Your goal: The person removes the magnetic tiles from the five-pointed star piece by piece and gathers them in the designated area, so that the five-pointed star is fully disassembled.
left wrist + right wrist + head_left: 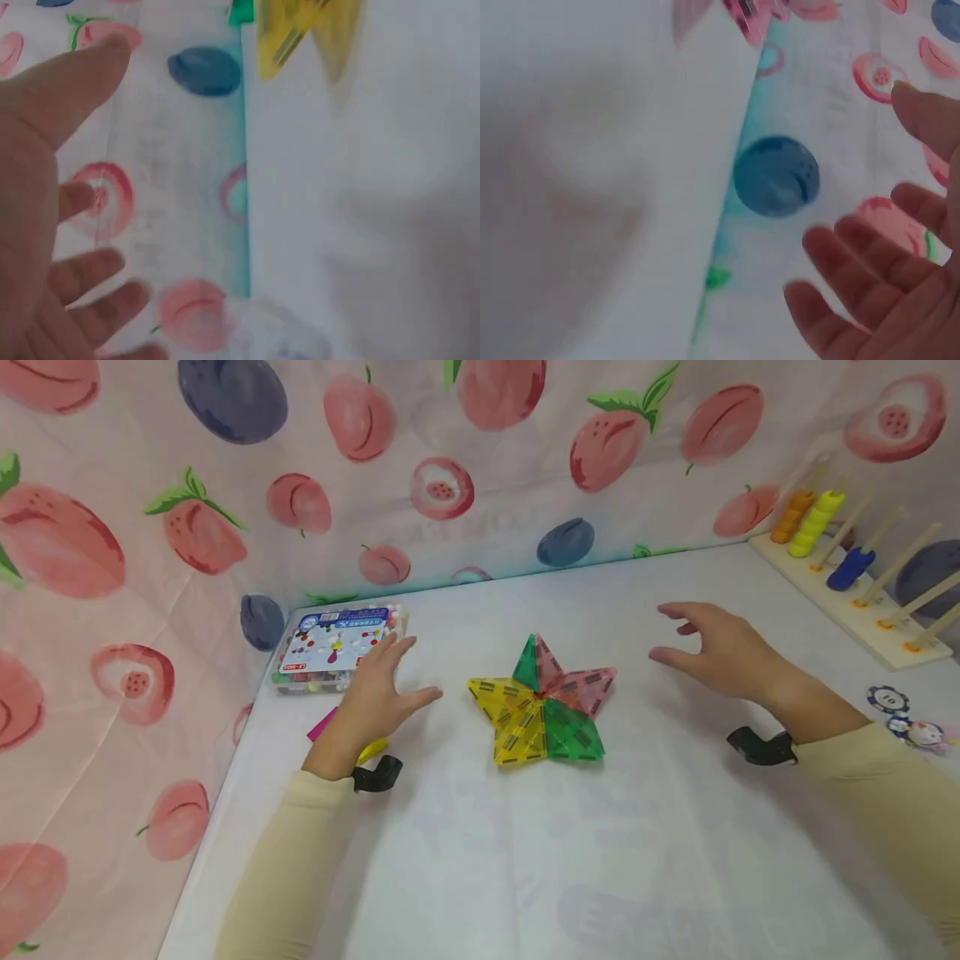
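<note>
A star made of translucent magnetic tiles (517,720) lies mid-table, with yellow points at left and bottom left, green at top and bottom right, pink at upper right. To its left my left hand (373,697) is spread, thumb toward the star, holding nothing. On the other side my right hand (723,652) hovers with thumb and fingers apart, also holding nothing. The left wrist view shows the yellow tiles (289,34) at the top, beyond the spread left hand (67,187). Pink tiles (746,15) show at the top of the right wrist view, apart from the right hand (885,277).
A clear box of small colored pieces (337,647) stands behind my left hand. Magenta (321,725) and yellow (372,750) pieces lie partly hidden by the left wrist. A wooden peg board with colored beads (851,602) stands at far right, near a poker chip (888,698). Peach-print cloth (480,468) hangs behind.
</note>
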`<state>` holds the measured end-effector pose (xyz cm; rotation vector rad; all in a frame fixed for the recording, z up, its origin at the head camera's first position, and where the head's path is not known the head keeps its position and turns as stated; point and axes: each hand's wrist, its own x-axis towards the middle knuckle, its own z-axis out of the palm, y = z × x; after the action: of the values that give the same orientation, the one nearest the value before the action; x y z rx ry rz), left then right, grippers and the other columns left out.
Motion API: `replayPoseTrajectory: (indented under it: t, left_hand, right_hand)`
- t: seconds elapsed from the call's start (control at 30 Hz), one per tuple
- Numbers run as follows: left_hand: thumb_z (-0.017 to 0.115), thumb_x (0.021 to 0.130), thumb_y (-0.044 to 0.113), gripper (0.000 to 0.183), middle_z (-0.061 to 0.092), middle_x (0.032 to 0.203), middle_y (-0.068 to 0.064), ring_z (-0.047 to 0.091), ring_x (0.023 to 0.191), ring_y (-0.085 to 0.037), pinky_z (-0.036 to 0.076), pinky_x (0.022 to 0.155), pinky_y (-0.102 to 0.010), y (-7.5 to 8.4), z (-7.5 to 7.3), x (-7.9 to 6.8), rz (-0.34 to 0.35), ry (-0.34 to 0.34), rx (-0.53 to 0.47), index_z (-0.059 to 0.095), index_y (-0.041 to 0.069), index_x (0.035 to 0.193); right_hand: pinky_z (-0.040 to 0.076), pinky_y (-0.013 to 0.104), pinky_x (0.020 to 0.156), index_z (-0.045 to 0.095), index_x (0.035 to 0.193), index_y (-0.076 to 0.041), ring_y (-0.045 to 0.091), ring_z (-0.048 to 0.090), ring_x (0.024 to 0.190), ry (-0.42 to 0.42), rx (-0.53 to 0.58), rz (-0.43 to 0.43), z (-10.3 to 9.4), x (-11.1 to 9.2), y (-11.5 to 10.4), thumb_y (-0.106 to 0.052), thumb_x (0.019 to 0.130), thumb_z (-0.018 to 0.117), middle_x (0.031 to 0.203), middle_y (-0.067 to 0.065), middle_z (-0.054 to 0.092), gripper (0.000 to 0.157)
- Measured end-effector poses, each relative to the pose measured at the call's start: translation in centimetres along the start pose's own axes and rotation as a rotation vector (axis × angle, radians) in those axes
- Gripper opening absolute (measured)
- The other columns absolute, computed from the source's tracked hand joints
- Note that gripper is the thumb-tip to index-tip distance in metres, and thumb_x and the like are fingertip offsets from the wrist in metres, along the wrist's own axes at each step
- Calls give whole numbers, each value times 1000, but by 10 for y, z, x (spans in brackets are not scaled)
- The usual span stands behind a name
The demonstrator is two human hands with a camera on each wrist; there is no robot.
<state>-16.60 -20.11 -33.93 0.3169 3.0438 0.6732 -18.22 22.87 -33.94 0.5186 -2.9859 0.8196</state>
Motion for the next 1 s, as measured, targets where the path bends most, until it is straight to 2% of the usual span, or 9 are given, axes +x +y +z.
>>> replayPoseTrajectory:
  t: [0.1,0.2,0.33,0.43,0.57,0.7,0.83,1.0]
  left_hand:
    - [60,71,61,77,24,144,-3,21,130,-23,27,97,-50,7,20,-1,33,-40,-104,36,28,136]
    - [62,71,60,74,27,143,0,26,128,-20,30,97,-45,10,41,1,27,-90,-194,38,30,134]
    - [67,71,53,74,34,137,4,40,118,-18,37,93,-40,13,66,8,-8,-171,-336,37,32,135]
    - [69,72,47,74,45,127,6,50,106,-15,43,86,-36,14,80,12,-20,-210,-423,36,32,136]
    - [70,72,46,71,53,114,7,54,94,-11,45,81,-32,17,89,18,-26,-225,-484,39,31,134]
    - [69,71,49,66,53,111,9,53,90,-12,44,79,-31,18,93,22,-34,-230,-497,44,31,130]
    - [68,73,48,58,54,106,9,51,87,-14,43,75,-30,18,96,26,-42,-235,-506,48,33,125]
    - [68,75,43,50,55,102,7,49,83,-16,42,70,-30,18,97,29,-49,-237,-529,50,34,120]
  right_hand:
    - [43,49,81,43,129,-11,28,50,104,-65,138,5,21,0,-3,-47,80,62,123,13,48,64]
    - [44,46,81,47,124,-12,26,53,103,-134,246,-3,40,2,-5,-40,80,64,121,11,50,55]
    - [44,44,82,51,119,-12,26,56,101,-202,329,-15,59,6,-6,-34,82,64,118,9,53,45]
    - [43,45,83,52,115,-12,26,56,100,-227,359,-3,67,9,-5,-33,82,64,115,10,55,41]
    - [45,42,78,52,113,-13,26,55,96,-240,383,22,73,13,-6,-32,82,65,109,11,56,38]
    - [46,35,65,50,110,-15,23,53,80,-249,397,54,78,17,-9,-30,83,64,95,9,58,34]
    - [43,32,59,49,107,-15,21,50,69,-235,356,65,79,19,-9,-27,84,64,84,8,56,30]
    - [39,31,58,48,107,-15,21,47,68,-246,314,62,77,20,-8,-25,85,63,80,8,53,28]
